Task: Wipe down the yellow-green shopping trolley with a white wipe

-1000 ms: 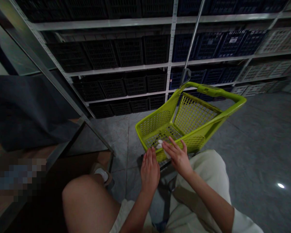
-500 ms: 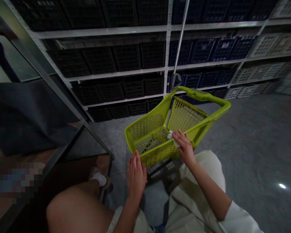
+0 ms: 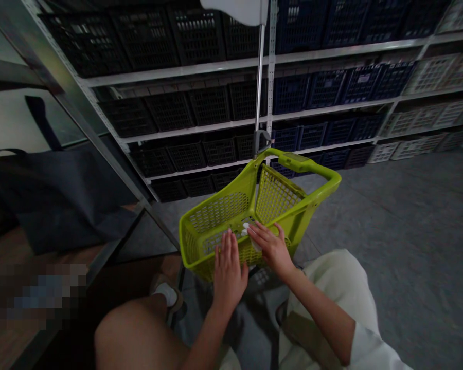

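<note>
A yellow-green plastic shopping cart with latticed walls stands before me, its handle toward the right. My left hand lies over the near rim with its fingers stretched out and close together, holding nothing visible. Just right of it, my right hand presses a crumpled white cloth or tissue against the same rim. Part of the cloth sticks out past the fingertips into the basket; the rest is under the hand. A metal pole with a grey clip rises by the cart's far handle corner.
Behind the cart, a white-framed rack holds rows of black crates, blue crates and white crates. To the left, a dark bag rests on a wooden surface with a metal frame. A bare knee is at lower left.
My left hand has slid along the near rim from the front corner toward my right hand. The cart sits farther left in view. My right hand keeps the white cloth on the rim.
</note>
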Demonstrator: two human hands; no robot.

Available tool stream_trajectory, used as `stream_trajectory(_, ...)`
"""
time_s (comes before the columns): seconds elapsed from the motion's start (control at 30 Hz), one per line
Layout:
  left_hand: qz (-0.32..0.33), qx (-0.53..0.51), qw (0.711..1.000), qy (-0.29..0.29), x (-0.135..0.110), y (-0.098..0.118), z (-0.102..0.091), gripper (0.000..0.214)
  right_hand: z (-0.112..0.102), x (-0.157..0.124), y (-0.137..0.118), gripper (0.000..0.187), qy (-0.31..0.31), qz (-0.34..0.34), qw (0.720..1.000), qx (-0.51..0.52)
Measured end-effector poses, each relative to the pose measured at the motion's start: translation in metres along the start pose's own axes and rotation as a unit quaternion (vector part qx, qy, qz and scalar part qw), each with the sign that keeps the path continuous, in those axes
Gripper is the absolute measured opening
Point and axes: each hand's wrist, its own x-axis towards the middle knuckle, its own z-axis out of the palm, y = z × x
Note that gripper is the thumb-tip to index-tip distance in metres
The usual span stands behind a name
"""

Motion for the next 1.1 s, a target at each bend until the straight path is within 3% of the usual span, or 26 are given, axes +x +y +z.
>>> stream_trajectory(0.13,0.105,-0.019,0.992,-0.06,0.021,-0.007,0.008,0.084,-0.021,0.005,0.028,0.072,0.0,-0.033,0.997,-0.074)
stream_trajectory(0.3,0.107,-0.026,0.992,-0.055,0.024,-0.013,0.018,0.082,-0.074,0.005,0.098,0.074,0.092,0.075,0.973,-0.198)
stream_trajectory(0.4,0.104,-0.032,0.993,-0.045,0.025,-0.006,0.023,0.08,-0.09,0.005,0.114,0.076,0.1,0.114,0.963,-0.224)
stream_trajectory(0.5,0.09,-0.038,0.994,-0.037,0.028,0.001,0.026,0.078,-0.075,0.005,0.095,0.077,0.08,0.1,0.972,-0.199)
stream_trajectory(0.7,0.079,-0.047,0.995,-0.028,0.032,0.006,0.035,0.071,-0.013,0.007,0.013,0.078,0.017,0.003,0.997,-0.071)
stream_trajectory(0.8,0.065,-0.053,0.996,-0.019,0.033,0.006,0.038,0.07,-0.006,0.019,-0.007,0.076,-0.027,0.002,0.999,-0.029)
stream_trajectory(0.9,0.052,-0.056,0.997,-0.017,0.033,0.007,0.038,0.069,-0.007,0.03,-0.007,0.068,-0.063,0.014,0.997,-0.048)
stream_trajectory(0.97,0.051,-0.052,0.997,-0.021,0.034,0.006,0.037,0.068,-0.008,0.033,0.001,0.061,-0.078,-0.025,0.994,-0.075)
stream_trajectory(1.1,0.056,-0.037,0.997,-0.031,0.033,0.004,0.035,0.069,-0.024,0.028,0.04,0.059,-0.084,-0.109,0.983,-0.121)
